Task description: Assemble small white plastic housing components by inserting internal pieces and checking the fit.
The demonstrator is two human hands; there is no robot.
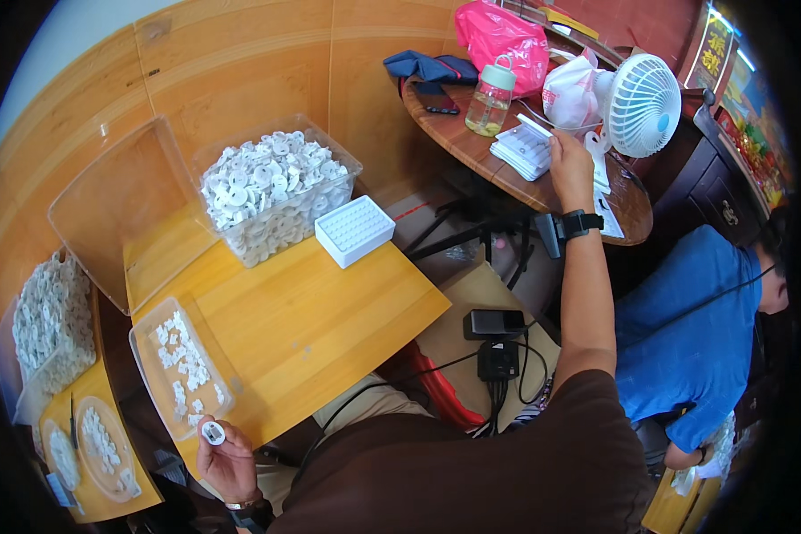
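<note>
Left hand [230,456] pinches a white disc [214,432], probably light, stiff, best held by its rim; white packets [521,153] lie just left of the right hand [571,163], grip unclear.

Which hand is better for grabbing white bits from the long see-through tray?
Probably the left hand: it's beside the tray, though it's holding a round white disc. The right hand is farther away, by white papers.

Laden tables are flanking both hands
Beyond the left hand [230,465], a yellow table [329,311] is holding a clear tray [156,376], a tub of white discs [271,242] and a white rack [356,233]; by the right hand [571,167], a round table [636,212] is bearing a bottle [489,107], papers [523,151] and a fan [643,105].
</note>
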